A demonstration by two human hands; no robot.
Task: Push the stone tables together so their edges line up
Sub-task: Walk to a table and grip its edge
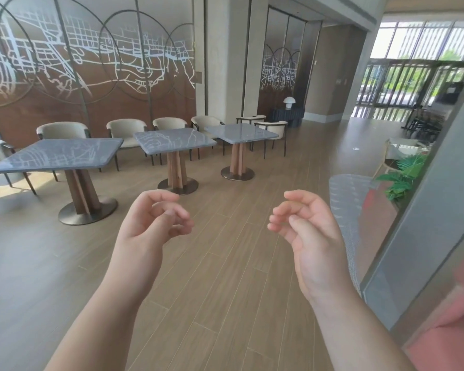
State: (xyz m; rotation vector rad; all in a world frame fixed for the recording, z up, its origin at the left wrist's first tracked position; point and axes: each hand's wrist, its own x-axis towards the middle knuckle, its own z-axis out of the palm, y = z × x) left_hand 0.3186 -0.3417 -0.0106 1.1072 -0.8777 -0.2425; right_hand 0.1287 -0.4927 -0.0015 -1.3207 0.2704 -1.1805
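Observation:
Three grey stone tables on wooden pedestals with round metal bases stand apart along the far wall: a near left table, a middle table and a far right table. Gaps of floor separate them and their edges sit at different angles. My left hand and my right hand are raised over the wooden floor, well short of the tables. Both have loosely curled fingers and hold nothing.
Cream armchairs line the wall behind the tables. A grey pillar rises close on my right, with a green plant beyond it. A dark cabinet with a white lamp stands at the back. Wooden floor stretches ahead.

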